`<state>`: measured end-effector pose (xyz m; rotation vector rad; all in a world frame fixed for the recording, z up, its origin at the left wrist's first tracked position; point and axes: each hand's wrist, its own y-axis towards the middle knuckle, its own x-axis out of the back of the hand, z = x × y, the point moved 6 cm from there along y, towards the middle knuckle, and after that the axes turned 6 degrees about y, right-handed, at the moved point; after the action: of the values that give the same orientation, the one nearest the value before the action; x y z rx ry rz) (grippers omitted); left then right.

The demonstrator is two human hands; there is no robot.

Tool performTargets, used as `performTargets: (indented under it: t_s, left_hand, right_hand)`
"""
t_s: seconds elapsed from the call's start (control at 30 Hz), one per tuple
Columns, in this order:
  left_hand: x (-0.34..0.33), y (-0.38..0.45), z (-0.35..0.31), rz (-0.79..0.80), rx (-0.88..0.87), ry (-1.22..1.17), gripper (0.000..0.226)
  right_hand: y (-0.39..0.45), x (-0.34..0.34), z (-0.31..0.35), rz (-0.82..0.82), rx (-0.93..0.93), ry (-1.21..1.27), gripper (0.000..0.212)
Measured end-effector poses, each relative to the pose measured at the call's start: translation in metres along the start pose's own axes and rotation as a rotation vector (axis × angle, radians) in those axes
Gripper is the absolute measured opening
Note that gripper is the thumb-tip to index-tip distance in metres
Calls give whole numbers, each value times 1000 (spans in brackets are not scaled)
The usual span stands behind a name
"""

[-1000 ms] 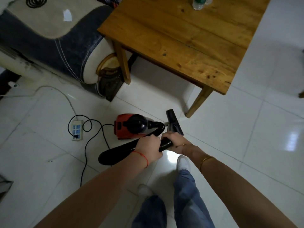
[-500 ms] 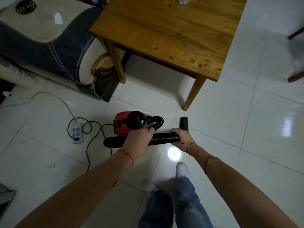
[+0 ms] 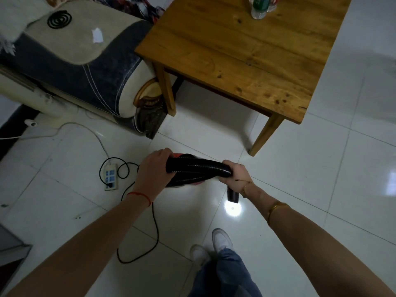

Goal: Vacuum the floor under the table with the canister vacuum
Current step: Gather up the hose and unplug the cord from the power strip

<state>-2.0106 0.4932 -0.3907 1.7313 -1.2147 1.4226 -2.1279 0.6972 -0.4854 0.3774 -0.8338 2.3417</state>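
Nearest the person's feet, the nozzle (image 3: 233, 195) now points down at the floor below the right hand (image 3: 234, 172), where half a second ago it pointed away toward the counter (image 3: 246, 52), and the right grip is closed round the nozzle end of the black hose (image 3: 199, 167). Just beyond, the left hand (image 3: 153, 168) has slid to the other end of the hose and grips it, both hands now over the red canister vacuum (image 3: 194, 183), which is largely hidden. Further off, the floor under the counter is judged not yet reached; the hose appears to be still being readied.
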Motion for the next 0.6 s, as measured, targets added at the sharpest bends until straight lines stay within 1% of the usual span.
performTargets:
  t_s: [0.1, 0.17, 0.27, 0.33, 0.43, 0.53, 0.6]
  left_hand:
    - [5, 15, 13, -44, 50, -17, 22]
    - [6, 20, 26, -56, 120, -54, 22]
    - [3, 28, 51, -33, 238, -113, 22]
    - [-4, 33, 62, -9, 260, -130, 21]
    - [-14, 40, 78, -13, 311, -152, 17]
    - [-27, 44, 102, -21, 467, -237, 22]
    - [-45, 44, 121, 29, 574, -288, 29]
  right_hand:
    - [13, 4, 8, -15, -11, 15, 18]
    - [16, 7, 9, -40, -44, 32, 19]
    - [22, 9, 12, -67, -83, 41, 20]
    - [25, 7, 16, -68, -87, 33, 20]
    - [30, 2, 21, -92, -108, 30, 23]
    - [33, 1, 23, -141, -153, 40, 21]
    - [35, 0, 21, -186, -177, 60, 20]
